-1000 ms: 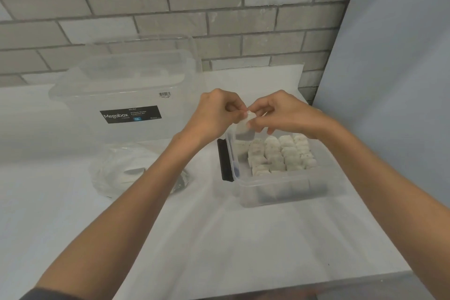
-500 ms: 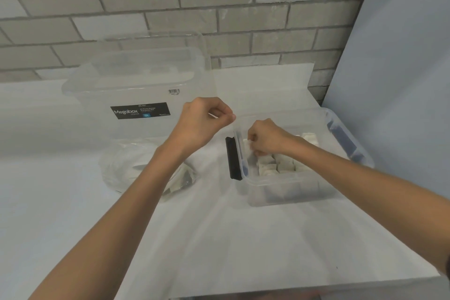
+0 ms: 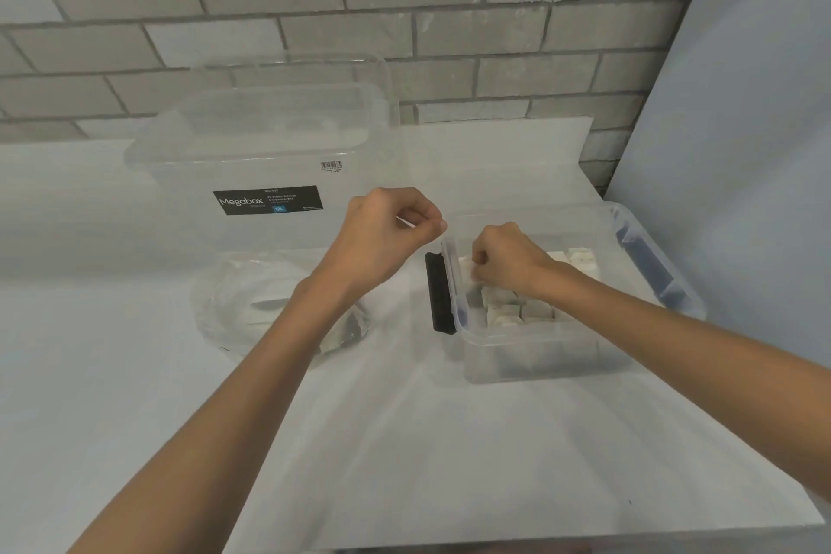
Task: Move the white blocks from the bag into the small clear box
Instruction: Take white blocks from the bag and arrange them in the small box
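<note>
Right of centre, your right hand (image 3: 503, 268) sits in the small clear box (image 3: 544, 367), fingers curled on a white block (image 3: 467, 271) beside the packed rows (image 3: 501, 313). Your left hand (image 3: 382, 232) hovers mid-frame, curled; whether it pinches anything is unclear. Placing looks under way; next, reach for the bag (image 3: 234, 310) at left.

White, dark-speckled blocks (image 3: 582, 261) are showing through a clear box (image 3: 539, 342) with a black latch (image 3: 440, 292), on a white surface (image 3: 404, 441).
</note>
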Demonstrator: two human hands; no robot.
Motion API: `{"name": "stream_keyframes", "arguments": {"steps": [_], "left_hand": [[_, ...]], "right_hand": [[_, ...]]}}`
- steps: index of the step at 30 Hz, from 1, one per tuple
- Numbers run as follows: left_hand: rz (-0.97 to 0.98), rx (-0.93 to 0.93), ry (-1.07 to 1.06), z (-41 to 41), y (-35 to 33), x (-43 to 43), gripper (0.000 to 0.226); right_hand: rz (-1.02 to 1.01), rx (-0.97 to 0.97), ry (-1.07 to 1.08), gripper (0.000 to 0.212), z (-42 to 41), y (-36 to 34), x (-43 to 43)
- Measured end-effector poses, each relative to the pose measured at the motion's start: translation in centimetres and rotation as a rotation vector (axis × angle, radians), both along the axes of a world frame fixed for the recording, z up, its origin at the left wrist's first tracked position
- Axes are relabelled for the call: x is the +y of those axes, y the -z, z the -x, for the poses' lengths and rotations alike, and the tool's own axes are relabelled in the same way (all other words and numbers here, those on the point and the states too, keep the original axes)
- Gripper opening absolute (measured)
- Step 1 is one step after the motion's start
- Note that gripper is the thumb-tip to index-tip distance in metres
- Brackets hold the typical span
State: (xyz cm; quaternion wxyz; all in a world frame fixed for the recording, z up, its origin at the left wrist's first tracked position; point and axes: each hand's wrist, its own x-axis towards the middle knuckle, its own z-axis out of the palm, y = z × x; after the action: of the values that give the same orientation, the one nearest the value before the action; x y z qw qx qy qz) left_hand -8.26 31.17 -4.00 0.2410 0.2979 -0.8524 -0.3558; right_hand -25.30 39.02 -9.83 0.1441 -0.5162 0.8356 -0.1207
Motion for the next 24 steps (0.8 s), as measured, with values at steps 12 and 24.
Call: {"name": "stream_keyframes", "arguments": {"steps": [12,24], "left_hand": [[0.016,0.002,0.017,-0.3,0.3,-0.2,0.005],[-0.046,-0.016,-0.042,-6.2,0.3,-3.9,0.004]], "right_hand": [[-0.161,0.214,-0.016,0.02,-0.9,-2.1,0.0],[0.198,0.02,0.006,0.014,-3.7,-11.8,-0.7]]}}
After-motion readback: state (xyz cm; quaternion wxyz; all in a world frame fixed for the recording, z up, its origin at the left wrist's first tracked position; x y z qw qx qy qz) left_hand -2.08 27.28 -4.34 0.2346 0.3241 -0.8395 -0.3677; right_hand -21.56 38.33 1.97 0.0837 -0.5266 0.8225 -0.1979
